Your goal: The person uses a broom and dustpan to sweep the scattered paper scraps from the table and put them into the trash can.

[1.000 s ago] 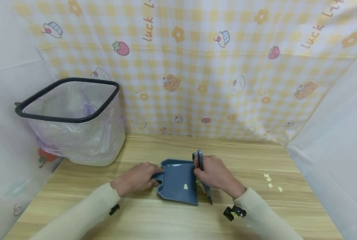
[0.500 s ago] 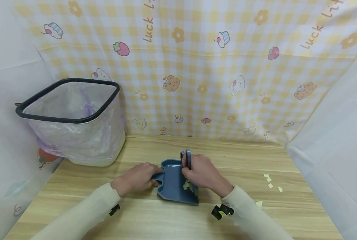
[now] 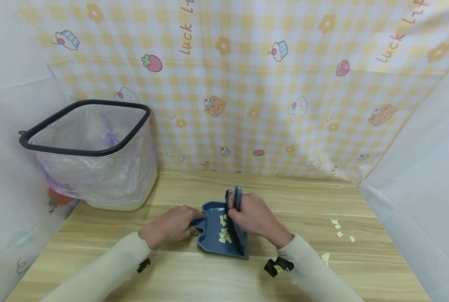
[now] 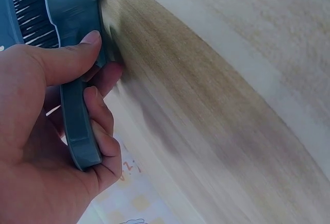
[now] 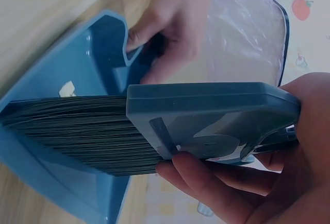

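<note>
A blue-grey dustpan (image 3: 214, 239) lies flat on the wooden table, its mouth facing right. My left hand (image 3: 174, 225) grips its handle (image 4: 80, 126), fingers curled round it and thumb on top. In my right hand (image 3: 255, 216) is a matching hand brush (image 5: 211, 116), held by its body. Dark bristles (image 5: 87, 131) of the brush press down inside the pan. Several pale yellow paper scraps (image 3: 224, 235) lie in the pan just left of the bristles. One scrap (image 5: 67, 88) shows beside the bristles in the right wrist view.
More paper scraps (image 3: 339, 234) lie on the table at right, and another piece (image 3: 325, 257) sits close to my right sleeve. A bin with a black rim (image 3: 96, 153) and a plastic liner stands at back left. A checked cloth (image 3: 247, 84) hangs behind the table (image 3: 300, 188).
The brush has swept left from the dustpan's lip into the pan, carrying paper scraps with it. My left hand and the dustpan have stayed put. A scrap by my right sleeve came into view.
</note>
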### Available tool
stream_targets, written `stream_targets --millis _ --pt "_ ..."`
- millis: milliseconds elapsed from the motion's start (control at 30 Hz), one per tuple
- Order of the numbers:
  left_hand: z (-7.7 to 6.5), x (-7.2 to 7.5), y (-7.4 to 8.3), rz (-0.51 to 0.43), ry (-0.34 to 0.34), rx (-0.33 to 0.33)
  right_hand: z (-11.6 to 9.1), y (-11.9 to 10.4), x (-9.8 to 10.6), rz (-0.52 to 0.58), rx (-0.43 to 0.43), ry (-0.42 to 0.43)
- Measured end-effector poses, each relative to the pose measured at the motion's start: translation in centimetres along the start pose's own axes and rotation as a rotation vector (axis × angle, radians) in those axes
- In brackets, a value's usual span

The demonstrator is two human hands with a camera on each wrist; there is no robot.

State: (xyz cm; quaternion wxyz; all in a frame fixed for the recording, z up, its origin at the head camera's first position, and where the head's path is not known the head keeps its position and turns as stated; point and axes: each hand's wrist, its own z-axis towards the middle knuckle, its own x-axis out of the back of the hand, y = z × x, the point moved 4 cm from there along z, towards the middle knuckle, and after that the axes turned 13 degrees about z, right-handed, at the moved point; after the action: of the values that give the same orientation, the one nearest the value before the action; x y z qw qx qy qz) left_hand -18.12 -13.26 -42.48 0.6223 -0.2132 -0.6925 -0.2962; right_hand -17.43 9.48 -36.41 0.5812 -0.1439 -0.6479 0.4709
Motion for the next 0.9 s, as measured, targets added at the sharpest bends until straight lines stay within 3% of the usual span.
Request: stream_targets --millis 567,900 --pt "-0.2 -0.4 -0.2 -0.01 0.039 -0.032 -3.7 3.1 4.8 -0.089 -0.056 0.092" --pt "-0.2 -0.5 -0.3 -0.027 0.06 -0.032 -4.6 4.3 6.0 -0.112 -0.097 0.124"
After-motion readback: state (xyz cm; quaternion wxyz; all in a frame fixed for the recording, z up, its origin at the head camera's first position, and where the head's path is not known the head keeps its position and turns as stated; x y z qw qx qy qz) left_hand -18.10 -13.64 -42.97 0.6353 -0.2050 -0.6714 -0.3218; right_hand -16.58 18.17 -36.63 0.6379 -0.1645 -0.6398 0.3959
